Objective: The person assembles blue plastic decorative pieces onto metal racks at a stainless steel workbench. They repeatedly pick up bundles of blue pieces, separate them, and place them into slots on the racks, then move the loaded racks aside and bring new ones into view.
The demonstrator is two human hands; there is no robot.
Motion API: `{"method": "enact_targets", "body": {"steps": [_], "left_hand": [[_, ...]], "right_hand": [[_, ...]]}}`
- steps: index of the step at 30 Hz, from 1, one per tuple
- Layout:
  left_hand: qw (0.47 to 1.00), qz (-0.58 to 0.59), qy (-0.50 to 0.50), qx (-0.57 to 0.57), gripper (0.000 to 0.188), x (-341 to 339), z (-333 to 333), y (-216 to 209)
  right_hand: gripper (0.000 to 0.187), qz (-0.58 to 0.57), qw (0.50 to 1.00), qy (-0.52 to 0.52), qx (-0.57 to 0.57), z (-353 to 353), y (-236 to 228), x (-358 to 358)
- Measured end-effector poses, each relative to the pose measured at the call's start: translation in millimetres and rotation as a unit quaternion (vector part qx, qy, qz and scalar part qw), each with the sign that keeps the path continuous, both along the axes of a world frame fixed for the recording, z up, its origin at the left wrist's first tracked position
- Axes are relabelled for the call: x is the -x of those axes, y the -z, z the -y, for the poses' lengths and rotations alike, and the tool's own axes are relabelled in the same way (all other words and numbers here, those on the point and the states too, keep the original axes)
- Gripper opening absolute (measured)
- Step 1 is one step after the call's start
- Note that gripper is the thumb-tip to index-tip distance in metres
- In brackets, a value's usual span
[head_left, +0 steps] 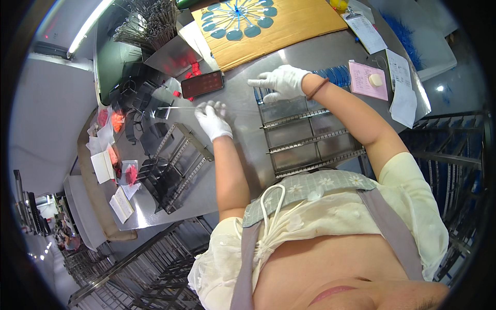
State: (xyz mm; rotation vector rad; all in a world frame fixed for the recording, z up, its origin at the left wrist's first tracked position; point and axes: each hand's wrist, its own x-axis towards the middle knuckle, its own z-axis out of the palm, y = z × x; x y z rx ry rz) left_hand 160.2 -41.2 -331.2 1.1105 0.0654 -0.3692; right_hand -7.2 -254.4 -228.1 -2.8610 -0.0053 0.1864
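My left hand (213,120), in a white glove, is over the metal table with its fingers bent together. A thin, pale, see-through strip (175,107) runs leftward from its fingertips and appears pinched in them. My right hand (283,83), also gloved, hovers at the far edge of a metal rack (302,148) with slotted bars. Its fingers are apart, one stretched to the left, and nothing shows in them. Blue clear pieces (336,76) stand in a row along the rack's far bar, partly hidden by my right hand and wrist.
A dark phone (202,84) lies beyond my left hand. A second slotted rack (182,160) and black parts (142,103) are at left. Cardboard (284,33) with blue-grey discs lies at the back. Papers (369,80) cover the right; a bin of wires (173,57) stands far left.
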Motion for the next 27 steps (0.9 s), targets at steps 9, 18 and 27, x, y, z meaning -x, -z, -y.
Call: {"method": "enact_targets", "body": {"steps": [9, 18, 27], "left_hand": [[0.994, -0.044, 0.101, 0.008, 0.020, -42.2, 25.6, 26.4], [0.989, -0.016, 0.106, -0.103, 0.027, 49.2, 26.4, 76.5], [0.981, -0.143, 0.131, -0.017, 0.033, 43.2, -2.3, 57.7]], "right_hand": [[0.076, -0.083, 0.996, 0.025, -0.031, 1.6, 0.0, -3.2], [0.077, -0.022, 1.000, -0.011, -0.014, 1.3, 10.8, -1.9], [0.080, -0.018, 0.998, 0.032, 0.051, 48.2, -17.9, 57.7]]}}
